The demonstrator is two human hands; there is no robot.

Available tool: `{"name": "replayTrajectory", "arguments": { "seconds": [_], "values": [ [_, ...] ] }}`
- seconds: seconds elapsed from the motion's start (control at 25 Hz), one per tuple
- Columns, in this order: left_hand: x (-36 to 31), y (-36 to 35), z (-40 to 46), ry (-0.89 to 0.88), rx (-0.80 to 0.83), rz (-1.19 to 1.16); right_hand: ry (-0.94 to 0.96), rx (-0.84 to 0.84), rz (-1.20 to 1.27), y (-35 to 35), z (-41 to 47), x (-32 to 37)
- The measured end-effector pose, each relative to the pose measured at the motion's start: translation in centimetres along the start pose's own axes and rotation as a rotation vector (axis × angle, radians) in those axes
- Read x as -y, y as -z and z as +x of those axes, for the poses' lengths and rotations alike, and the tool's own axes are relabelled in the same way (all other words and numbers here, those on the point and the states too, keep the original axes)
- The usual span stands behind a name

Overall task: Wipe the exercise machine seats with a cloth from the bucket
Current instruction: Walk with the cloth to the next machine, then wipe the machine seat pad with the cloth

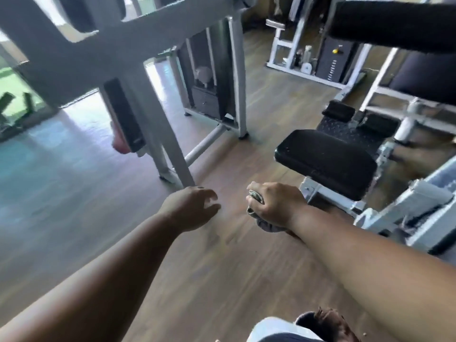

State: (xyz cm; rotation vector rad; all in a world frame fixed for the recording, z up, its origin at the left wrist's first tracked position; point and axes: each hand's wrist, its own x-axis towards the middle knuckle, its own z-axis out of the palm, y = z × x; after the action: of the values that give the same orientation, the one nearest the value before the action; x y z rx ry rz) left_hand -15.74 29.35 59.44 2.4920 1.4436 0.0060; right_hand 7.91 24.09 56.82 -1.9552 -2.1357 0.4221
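A brown wood-plank floor (209, 280) fills most of the view and runs under both outstretched arms; far to the left of the left hand it turns pale and glossy where daylight falls from a glass wall (14, 95) with green beyond it. Above and ahead of the left hand rises a big white machine frame (103, 53), blurred, its slanted leg coming down to the floor just beyond the fingertips; a dark pad with a reddish edge (125, 122) hangs from it. Farther ahead stands a second white frame enclosing a dark weight stack (212, 77). To the right of the right hand, and just beyond it, sits a white-framed machine with a black padded seat (325, 161), its vinyl scuffed with light specks, and behind that a textured black footplate with two small black pads (345, 124). High above the right hand a long black roller pad (394, 23) crosses the corner, and in the far background another weight stack carries a yellow pin (335, 51) and a column of pale number marks too small to read; no brand name or other writing can be made out. The left hand (191, 208) hangs over the floor with fingers loosely spread, holding nothing. The right hand (274, 206) is curled tight round a bunched grey cloth (259, 213), which bulges out below the fist, near the seat's front edge but not touching it.
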Motion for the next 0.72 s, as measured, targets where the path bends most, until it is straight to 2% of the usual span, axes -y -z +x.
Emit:
{"name": "replayTrajectory", "arguments": {
  "seconds": [0.28,0.56,0.72],
  "values": [
    [-5.1,-1.8,17.9,-0.279,0.093,0.05,-0.319,-0.01,-0.022,1.9,4.5,-12.5],
    [-13.6,-6.7,34.8,-0.361,0.186,-0.014,-0.465,0.046,-0.011,3.5,9.8,-26.8],
    [-16.8,-10.7,42.3,-0.427,0.268,-0.017,-0.664,0.0,0.024,2.3,10.7,-33.3]
  ]
}}
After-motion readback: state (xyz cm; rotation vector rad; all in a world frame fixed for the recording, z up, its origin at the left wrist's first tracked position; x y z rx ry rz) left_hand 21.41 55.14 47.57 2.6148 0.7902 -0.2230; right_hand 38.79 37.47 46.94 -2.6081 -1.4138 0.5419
